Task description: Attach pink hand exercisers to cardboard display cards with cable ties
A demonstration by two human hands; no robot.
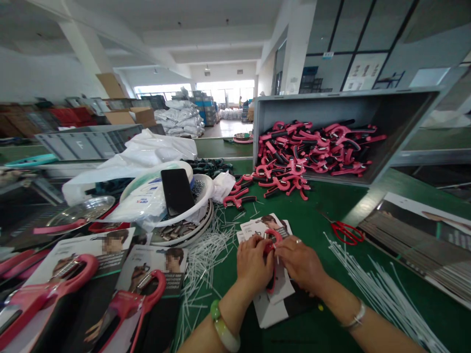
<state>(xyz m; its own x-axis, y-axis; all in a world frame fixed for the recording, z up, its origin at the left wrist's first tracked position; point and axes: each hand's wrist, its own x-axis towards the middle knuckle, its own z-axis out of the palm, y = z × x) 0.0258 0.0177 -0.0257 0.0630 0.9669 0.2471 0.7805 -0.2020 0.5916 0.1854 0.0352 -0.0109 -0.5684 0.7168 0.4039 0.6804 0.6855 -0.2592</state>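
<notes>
My left hand [253, 263] is closed on a pink hand grip strengthener [273, 234], which lies against a printed backing card [274, 309] on the green table. My right hand [302, 263] pinches at the strengthener's right side, close to the left fingertips. Whatever is between its fingers is too small to make out. More cards lie beneath the one being handled. To the right are long white cable ties [382, 284], and many short white cut pieces [206, 255] are scattered to the left. Red-handled scissors [348, 233] lie beyond my right hand.
A grey crate [401, 132] on its side spills pink-and-black strengtheners [312, 147]. Carded strengtheners [136, 299] lie at left, near bowls of metal springs [180, 231] and a black phone [177, 191]. A stack of cards [415, 245] stands at right.
</notes>
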